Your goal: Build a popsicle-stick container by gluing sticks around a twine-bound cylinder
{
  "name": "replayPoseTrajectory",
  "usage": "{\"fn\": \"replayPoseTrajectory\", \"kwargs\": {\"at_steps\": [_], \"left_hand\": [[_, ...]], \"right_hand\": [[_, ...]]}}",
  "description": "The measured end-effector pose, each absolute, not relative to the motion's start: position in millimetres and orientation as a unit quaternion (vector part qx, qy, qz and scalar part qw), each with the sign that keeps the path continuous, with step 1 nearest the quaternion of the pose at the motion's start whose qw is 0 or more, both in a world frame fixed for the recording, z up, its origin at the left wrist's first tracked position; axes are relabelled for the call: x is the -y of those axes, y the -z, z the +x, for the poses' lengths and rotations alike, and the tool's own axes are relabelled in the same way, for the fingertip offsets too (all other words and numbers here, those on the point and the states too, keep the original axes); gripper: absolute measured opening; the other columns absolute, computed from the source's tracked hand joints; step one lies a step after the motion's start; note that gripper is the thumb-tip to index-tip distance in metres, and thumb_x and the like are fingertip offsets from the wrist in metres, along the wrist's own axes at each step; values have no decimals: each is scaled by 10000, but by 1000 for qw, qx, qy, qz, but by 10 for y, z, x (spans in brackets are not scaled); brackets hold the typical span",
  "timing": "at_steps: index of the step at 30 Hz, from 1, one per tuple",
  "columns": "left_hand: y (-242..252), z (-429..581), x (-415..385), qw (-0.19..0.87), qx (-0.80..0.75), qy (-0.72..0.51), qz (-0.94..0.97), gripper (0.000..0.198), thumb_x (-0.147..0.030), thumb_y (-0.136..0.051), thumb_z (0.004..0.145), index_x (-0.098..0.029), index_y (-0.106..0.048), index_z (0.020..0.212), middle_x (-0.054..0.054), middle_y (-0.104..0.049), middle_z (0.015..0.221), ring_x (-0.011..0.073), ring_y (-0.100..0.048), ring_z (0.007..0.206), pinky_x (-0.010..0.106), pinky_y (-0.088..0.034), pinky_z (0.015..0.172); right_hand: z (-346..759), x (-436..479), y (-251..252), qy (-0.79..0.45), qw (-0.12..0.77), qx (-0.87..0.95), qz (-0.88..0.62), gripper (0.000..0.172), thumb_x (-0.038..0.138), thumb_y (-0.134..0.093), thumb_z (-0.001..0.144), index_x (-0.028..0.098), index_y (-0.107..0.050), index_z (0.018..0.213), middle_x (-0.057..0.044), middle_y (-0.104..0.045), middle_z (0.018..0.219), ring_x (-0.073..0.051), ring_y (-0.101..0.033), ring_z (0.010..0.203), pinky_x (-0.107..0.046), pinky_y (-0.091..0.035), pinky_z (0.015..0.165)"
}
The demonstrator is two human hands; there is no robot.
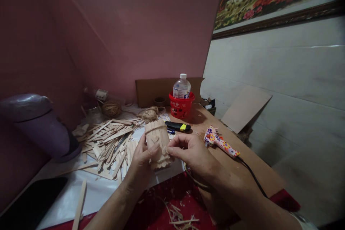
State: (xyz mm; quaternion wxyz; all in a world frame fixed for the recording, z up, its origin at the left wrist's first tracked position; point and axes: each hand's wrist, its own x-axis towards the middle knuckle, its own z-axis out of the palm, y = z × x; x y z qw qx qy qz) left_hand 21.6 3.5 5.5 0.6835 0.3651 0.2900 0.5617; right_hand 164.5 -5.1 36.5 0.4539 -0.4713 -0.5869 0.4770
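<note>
In the head view, my left hand (143, 156) is wrapped round a craft-stick holder (157, 133), a small cylinder of upright wooden sticks with twine tied round its upper part. A pale heart-shaped piece (155, 138) sits on its front. With thumb and forefinger pinched, my right hand (187, 149) presses a small pale piece (164, 150) against the lower front of the holder. The exact shape of that piece is partly hidden by the fingertips. A floral-patterned glue gun (221, 143) lies to the right of my right hand, its cord trailing forward.
Loose craft sticks (107, 147) are heaped on the left. Behind are twine balls (149, 114) and a red tub (181, 109) with a plastic bottle (182, 88). A black-and-yellow utility knife (178, 126) lies behind the holder. A purple appliance (43, 125) and dark phone-like slab (32, 205) flank the left edge.
</note>
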Motion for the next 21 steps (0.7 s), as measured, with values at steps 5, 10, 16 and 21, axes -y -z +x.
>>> {"fn": "replayPoseTrajectory", "kwargs": {"at_steps": [5,10,16,21], "left_hand": [[-58,210,-31,703,-296,-552,337,579,-215,-757,637,-185,-520,1164,55,-706,846,242,-699,738,342,-574,632],[-53,181,-50,688,-334,-575,291,610,-164,-747,642,-206,-522,1208,58,-707,984,231,-696,837,329,-571,704],[-35,146,-94,675,-346,-598,260,586,-142,-741,644,-219,-539,1189,49,-708,1016,220,-689,892,295,-568,709],[-18,138,-95,678,-339,-594,271,478,-129,-700,694,-210,-560,1144,45,-694,1055,203,-670,954,264,-560,724]], "right_hand": [[1672,17,-331,-472,443,597,-473,123,97,-609,696,165,-606,593,35,-568,565,-98,-507,552,-229,-409,560],[1850,-146,-264,-327,376,670,-550,90,199,-584,795,153,-655,765,-31,-691,743,-135,-613,673,-234,-457,617],[2013,-365,-57,-115,228,707,-659,160,97,-549,748,163,-681,685,-104,-713,753,-242,-650,773,-306,-399,650],[1987,-429,34,-62,164,716,-675,183,103,-542,767,159,-715,741,-142,-731,821,-266,-668,787,-313,-389,647]]}}
